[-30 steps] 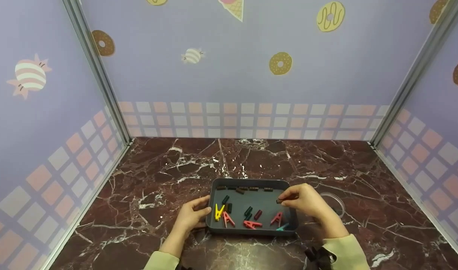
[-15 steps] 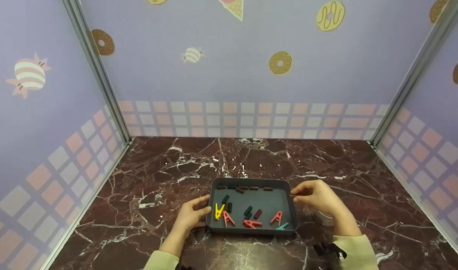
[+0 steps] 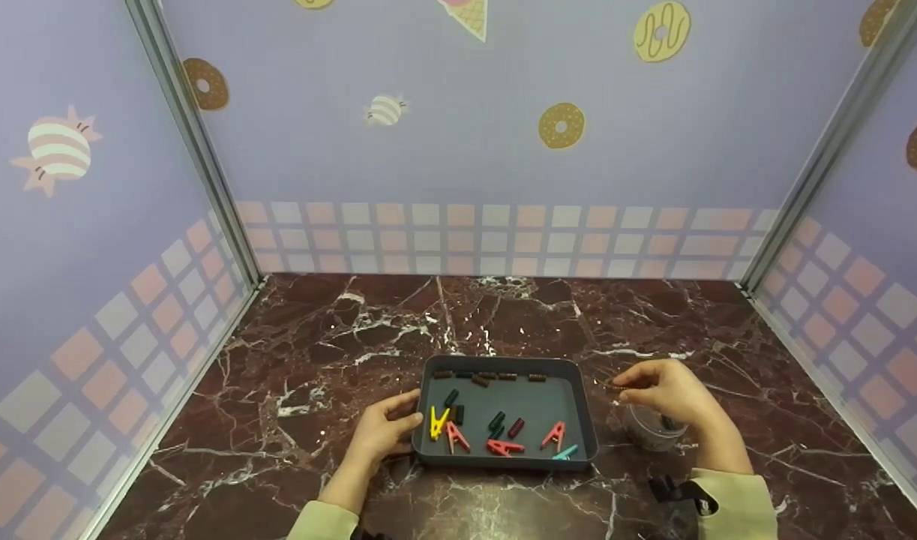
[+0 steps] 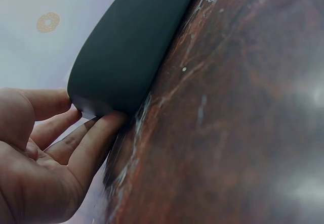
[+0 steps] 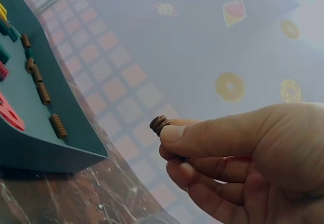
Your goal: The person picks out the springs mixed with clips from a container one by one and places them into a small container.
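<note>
We see the right hand [image 3: 668,391] pinch a brown ridged cylinder [image 5: 159,124] between thumb and fingers, right of the gray tray [image 3: 544,405], near a clear round container [image 3: 647,435]. The left hand [image 3: 380,430] touches the tray's left end, fingers relaxed.

You've got a dk-red worktop [image 3: 316,390] w/ white veins. Facing you: lilac back wall [image 3: 458,172] w/ donut print [image 3: 549,127], candy print [image 3: 385,110], cone print [image 3: 471,16], pink/white squares [image 3: 461,238] along base. Grey posts [image 3: 205,150] at both corners; L wall [image 3: 76,270] + R wall [image 3: 867,217] patterned too.
</note>
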Available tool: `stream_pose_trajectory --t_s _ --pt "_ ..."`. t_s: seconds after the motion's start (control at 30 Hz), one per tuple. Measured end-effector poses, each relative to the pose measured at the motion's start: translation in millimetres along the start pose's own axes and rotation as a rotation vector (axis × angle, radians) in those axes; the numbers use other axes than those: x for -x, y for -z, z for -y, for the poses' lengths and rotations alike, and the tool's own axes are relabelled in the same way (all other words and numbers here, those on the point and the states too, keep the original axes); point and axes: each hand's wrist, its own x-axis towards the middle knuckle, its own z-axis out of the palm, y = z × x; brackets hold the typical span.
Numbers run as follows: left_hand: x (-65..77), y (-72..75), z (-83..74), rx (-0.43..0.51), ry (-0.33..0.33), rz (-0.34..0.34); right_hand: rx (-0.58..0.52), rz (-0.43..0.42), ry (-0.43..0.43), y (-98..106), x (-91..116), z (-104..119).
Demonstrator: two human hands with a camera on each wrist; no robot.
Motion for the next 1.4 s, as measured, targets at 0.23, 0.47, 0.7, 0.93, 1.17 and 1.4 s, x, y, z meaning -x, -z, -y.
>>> stream_pose_trajectory --t_s 0.23,0.47,0.7,0.93,1.17,1.4 --pt "-0.5 0.5 0.6 -0.005 0.005 0.004 -0.012 -0.019 -0.083 9 7 -11" --pt "1.6 0.9 -0.9 -0.004 -0.005 -0.001 -0.009 -0.027 -0.174 14 12 -22" --pt "0.8 1.2 -0.6 0.011 -0.003 0.004 0.022 -0.017 -0.194 13 13 -29" --pt "-1.0 1.7 0.5 0.002 -0.002 0.012 0.08 -0.011 -0.189 11 11 -29" --pt "-0.5 1.5 0.8 0.001 0.006 0.008 0.072 -0.018 -0.192 10 11 -27" --pt "0.5 2.1 0.8 0.007 -0.003 0.02 0.069 -0.029 -0.181 10 10 -25"
